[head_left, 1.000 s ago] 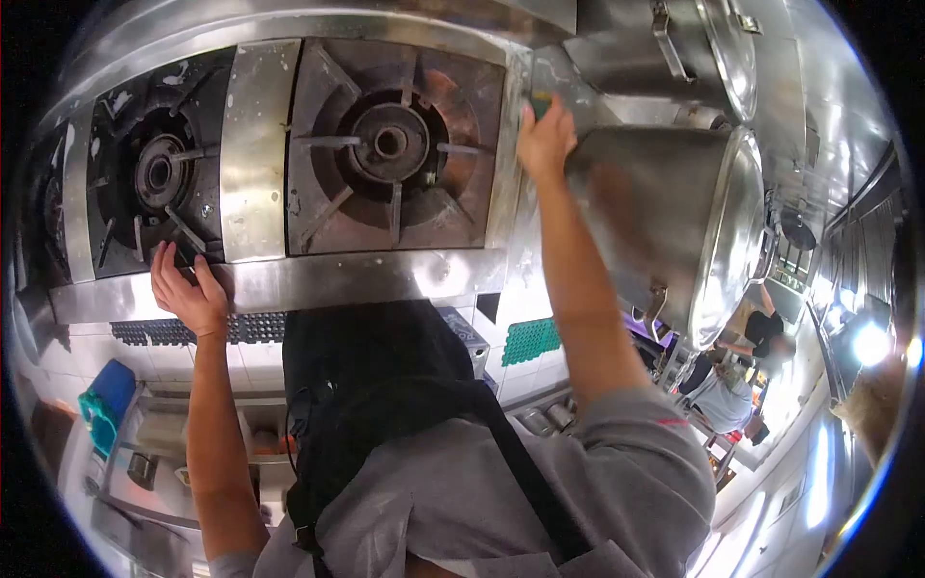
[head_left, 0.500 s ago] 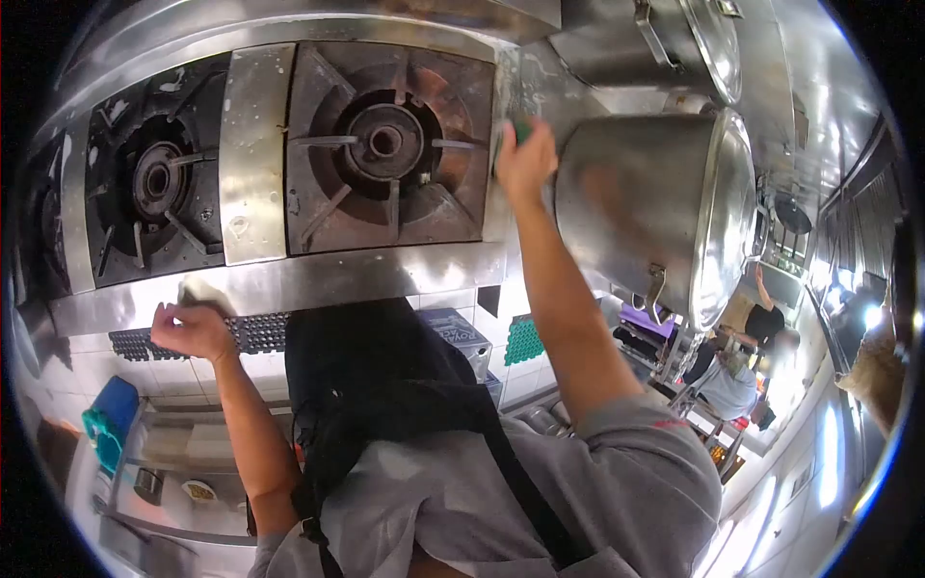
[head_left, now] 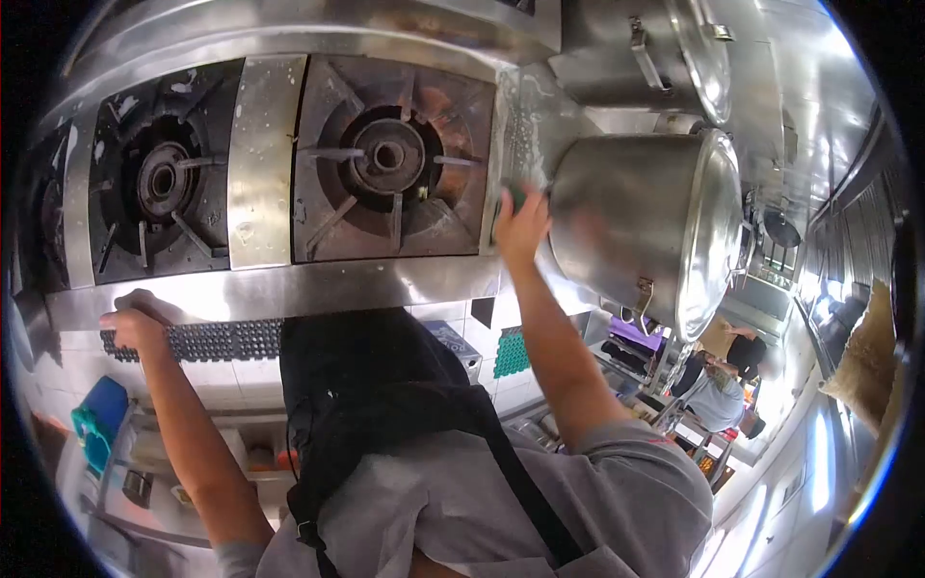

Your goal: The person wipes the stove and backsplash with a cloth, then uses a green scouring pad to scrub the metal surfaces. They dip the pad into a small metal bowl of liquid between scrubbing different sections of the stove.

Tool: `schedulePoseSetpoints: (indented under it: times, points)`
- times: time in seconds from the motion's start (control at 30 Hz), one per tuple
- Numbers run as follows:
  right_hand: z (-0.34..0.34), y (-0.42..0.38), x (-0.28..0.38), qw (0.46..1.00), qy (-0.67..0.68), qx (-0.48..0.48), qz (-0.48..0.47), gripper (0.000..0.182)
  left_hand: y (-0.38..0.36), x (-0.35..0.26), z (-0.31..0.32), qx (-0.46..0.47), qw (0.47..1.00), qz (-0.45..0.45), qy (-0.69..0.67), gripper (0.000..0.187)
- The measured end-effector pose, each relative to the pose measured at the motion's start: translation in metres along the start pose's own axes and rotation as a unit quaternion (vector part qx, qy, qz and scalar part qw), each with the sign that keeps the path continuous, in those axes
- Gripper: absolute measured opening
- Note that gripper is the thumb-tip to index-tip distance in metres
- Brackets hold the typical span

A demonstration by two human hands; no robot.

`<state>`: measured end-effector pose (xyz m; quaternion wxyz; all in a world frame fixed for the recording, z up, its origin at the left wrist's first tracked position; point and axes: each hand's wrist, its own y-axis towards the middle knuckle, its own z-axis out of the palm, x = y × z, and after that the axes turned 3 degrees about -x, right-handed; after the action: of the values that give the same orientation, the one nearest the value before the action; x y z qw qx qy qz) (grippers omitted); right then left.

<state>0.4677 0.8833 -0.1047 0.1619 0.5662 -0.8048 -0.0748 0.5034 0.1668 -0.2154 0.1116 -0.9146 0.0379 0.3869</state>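
A dark green scouring pad (head_left: 515,198) is under the fingers of my right hand (head_left: 522,229), pressed to the steel strip at the right side of the stove. This strip (head_left: 530,135) carries whitish suds and wet streaks. Just right of that hand stands a large lidded stockpot (head_left: 626,202). My left hand (head_left: 137,330) is at the left part of the stove's front rail (head_left: 337,287), fingers curled, with nothing visible in them. Between the hands lie the front burner (head_left: 388,156) and the left burner (head_left: 164,181), both without pots.
Another big pot (head_left: 626,58) stands behind the stockpot. Black perforated matting (head_left: 222,341) and a green mat (head_left: 512,353) lie below the stove front. A blue container (head_left: 104,414) is at lower left. Another person (head_left: 718,395) is in the background at right.
My right hand has moved down the steel strip toward me with the scouring pad. My left hand has shifted left along the front rail. The view has shifted slightly.
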Motion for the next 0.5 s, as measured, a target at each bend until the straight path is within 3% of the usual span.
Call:
schedulePoseSetpoints:
  times: [0.07,0.17,0.27,0.33,0.4,0.47,0.5]
  points:
    - [0.028,0.066,0.017,0.999,0.003,-0.037,0.003,0.043,-0.059,-0.053,-0.012,-0.064,0.996,-0.061,0.018,0.073]
    - [0.049,0.134,0.03,0.999,0.002,-0.047,-0.011,0.042,-0.079,-0.081,-0.016,-0.103,0.991,-0.077,0.029,0.079]
    - [0.028,0.103,0.018,1.0,-0.023,-0.012,-0.01,0.046,-0.028,-0.031,-0.015,-0.053,0.994,0.009,0.098,0.091]
    - [0.011,0.035,-0.008,1.0,-0.005,-0.019,-0.015,0.045,-0.028,-0.038,-0.007,-0.032,0.992,0.043,0.11,0.097]
    - [-0.005,-0.034,-0.029,0.999,-0.05,0.003,0.006,0.042,-0.069,-0.068,-0.018,-0.036,0.998,-0.015,0.05,0.103]
    - [-0.012,-0.035,-0.02,0.998,-0.058,0.001,0.013,0.039,-0.077,-0.08,-0.019,-0.05,0.997,-0.027,0.044,0.106]
    - [-0.008,-0.018,-0.014,0.998,0.037,-0.011,0.058,0.038,-0.083,-0.083,-0.018,-0.055,0.997,-0.03,0.043,0.107]
